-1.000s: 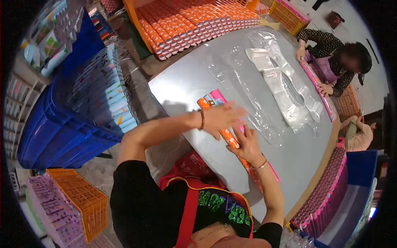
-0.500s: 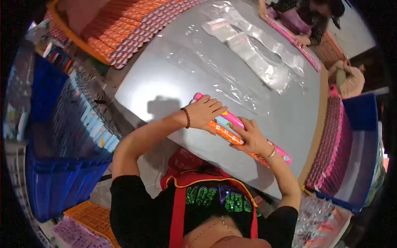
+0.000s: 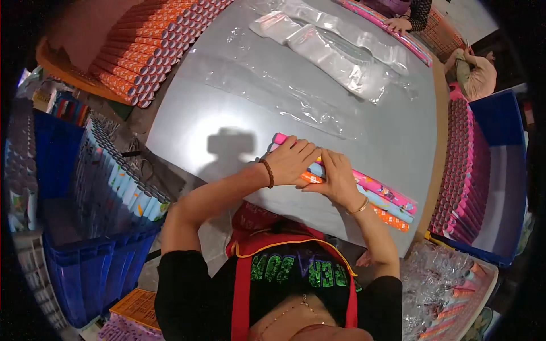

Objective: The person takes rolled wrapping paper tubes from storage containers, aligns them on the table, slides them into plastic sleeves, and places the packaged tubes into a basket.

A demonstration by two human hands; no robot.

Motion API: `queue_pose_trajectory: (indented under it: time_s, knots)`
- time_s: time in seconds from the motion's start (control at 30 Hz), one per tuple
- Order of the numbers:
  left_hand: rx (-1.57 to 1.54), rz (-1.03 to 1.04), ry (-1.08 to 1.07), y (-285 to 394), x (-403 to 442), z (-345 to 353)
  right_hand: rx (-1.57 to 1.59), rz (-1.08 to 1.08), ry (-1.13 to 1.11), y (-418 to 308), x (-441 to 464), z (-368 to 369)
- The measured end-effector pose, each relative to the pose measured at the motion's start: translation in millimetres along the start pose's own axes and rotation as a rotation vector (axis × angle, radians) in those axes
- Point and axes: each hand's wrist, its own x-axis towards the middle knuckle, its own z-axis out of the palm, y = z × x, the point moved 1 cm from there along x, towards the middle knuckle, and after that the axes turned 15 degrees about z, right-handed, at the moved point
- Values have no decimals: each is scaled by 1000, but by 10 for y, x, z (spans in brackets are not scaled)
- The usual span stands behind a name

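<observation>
Three patterned rolls lie side by side on the grey table (image 3: 187,122): a pink roll (image 3: 384,191), a light blue roll (image 3: 389,207) and an orange roll (image 3: 391,220). Across their upper left part rests my left hand (image 3: 293,161), a beaded bracelet at its wrist, fingers wrapped over the rolls. Right beside it, my right hand (image 3: 339,179) grips the same rolls near their middle. Its thumb points toward my left hand. Beyond the rolls lie thin clear plastic sleeves (image 3: 284,99) and a stack of white plastic sleeves (image 3: 330,54).
Orange rolls (image 3: 148,42) fill a crate at the upper left. Blue bins (image 3: 96,267) with rolls stand left. Pink rolls (image 3: 455,170) and a blue bin (image 3: 503,199) are at the right. A co-worker's hand (image 3: 399,25) rests on pink rolls (image 3: 378,20) at the far edge.
The view has shifted, so the table's far side sits higher. My hands have come together over the rolls, which now lie evenly side by side with their lower right ends showing.
</observation>
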Motion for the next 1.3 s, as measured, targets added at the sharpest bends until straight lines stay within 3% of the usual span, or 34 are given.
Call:
queue_pose_trajectory:
  time_s: [0.13,0.2,0.4,0.53,0.6,0.77,0.9,1.2,1.3]
  knots:
    - [-126,-2,29,-3,2,-52,-17,-22,-53,-8,-2,-68]
    - [-81,23,0,-2,6,-76,-47,29,-188,1,1,-94]
    - [-155,113,-71,-311,-316,-80,-45,29,-99,-8,-32,-51]
    - [-456,-32,10,-552,-542,-125,-52,41,-138,-57,-17,-101]
    - [-400,-34,-41,-539,-548,-164,-56,58,-147,-59,-11,-98]
    - [-190,194,-10,-474,-438,-214,-59,43,-147,-61,-15,-103]
    - [-142,187,-81,-402,-360,-268,-51,45,-152,-60,-21,-112]
    - [-176,182,24,-353,-397,-89,-74,9,-80,-61,-11,-70]
    - [-161,198,40,-356,-398,-106,-155,107,-183,-167,97,-61]
